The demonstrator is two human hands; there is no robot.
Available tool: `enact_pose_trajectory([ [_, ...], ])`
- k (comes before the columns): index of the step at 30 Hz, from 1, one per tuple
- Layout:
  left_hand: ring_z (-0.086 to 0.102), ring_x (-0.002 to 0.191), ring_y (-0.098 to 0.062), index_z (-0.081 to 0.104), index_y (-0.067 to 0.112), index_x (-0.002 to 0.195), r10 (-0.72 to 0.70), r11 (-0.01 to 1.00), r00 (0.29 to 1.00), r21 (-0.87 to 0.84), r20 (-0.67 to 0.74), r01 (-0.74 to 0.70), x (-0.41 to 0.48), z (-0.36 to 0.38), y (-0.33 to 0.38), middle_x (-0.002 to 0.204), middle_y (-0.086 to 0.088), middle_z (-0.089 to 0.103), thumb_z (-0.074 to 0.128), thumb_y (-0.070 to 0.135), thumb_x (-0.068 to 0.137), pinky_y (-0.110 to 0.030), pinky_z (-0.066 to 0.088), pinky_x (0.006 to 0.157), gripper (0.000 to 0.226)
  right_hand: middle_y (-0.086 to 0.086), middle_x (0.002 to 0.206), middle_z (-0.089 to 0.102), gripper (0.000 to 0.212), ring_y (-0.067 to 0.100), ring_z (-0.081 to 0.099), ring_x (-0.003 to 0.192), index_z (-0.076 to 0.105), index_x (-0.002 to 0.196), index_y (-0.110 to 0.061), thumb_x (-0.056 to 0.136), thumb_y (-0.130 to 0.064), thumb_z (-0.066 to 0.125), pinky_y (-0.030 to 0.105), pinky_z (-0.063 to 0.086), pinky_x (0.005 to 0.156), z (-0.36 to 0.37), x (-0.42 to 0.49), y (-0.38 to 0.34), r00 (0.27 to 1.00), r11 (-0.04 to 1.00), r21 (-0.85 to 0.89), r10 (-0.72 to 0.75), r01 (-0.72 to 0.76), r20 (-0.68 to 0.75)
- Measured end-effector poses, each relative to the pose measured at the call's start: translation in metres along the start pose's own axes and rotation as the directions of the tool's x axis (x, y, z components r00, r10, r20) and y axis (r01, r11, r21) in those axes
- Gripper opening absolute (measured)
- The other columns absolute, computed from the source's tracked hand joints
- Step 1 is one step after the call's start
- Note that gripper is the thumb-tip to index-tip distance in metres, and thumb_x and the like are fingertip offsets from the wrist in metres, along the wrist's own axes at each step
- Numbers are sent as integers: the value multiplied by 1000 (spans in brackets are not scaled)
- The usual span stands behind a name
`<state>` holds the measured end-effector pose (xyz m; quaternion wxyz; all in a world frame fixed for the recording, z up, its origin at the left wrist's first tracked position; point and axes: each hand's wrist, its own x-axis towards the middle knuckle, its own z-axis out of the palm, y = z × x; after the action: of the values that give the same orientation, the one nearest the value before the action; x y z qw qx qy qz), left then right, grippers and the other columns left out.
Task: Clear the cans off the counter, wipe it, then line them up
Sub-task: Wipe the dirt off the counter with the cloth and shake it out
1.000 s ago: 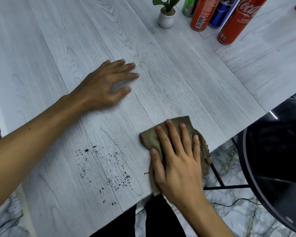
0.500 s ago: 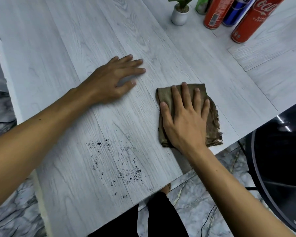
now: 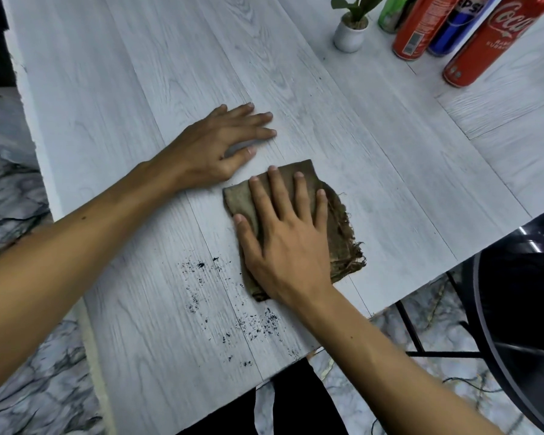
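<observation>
The right hand (image 3: 283, 243) lies flat, fingers straight and spread, pressing a brown cloth (image 3: 343, 237) onto the counter (image 3: 123, 89) without gripping it. The left hand (image 3: 214, 152), just beside the cloth's far corner, rests open and flat on the bare wood, apparently bracing. This looks like the wiping step, only part done: dark crumbs (image 3: 258, 324) lie scattered on the near side of the cloth, by the front edge, and the next stroke should sweep across them. The cans (image 3: 418, 32) stand grouped far right, beside a small potted plant (image 3: 349, 32), not yet lined up.
</observation>
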<state>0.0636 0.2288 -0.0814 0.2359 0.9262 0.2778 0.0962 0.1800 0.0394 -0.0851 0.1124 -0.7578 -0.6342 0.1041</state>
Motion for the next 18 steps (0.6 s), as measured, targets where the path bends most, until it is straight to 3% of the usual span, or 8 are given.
enact_pose_trajectory([
  [18, 14, 159, -14, 44, 30, 154, 14, 1000, 1000, 24, -2, -14, -28, 6, 9, 167, 11, 30, 49, 28, 108, -46, 9, 129, 46, 0, 170, 24, 58, 31, 13, 158, 41, 157, -29, 105, -53, 35, 57, 8, 125, 16, -57, -37, 969, 971, 3, -239, 240, 66],
])
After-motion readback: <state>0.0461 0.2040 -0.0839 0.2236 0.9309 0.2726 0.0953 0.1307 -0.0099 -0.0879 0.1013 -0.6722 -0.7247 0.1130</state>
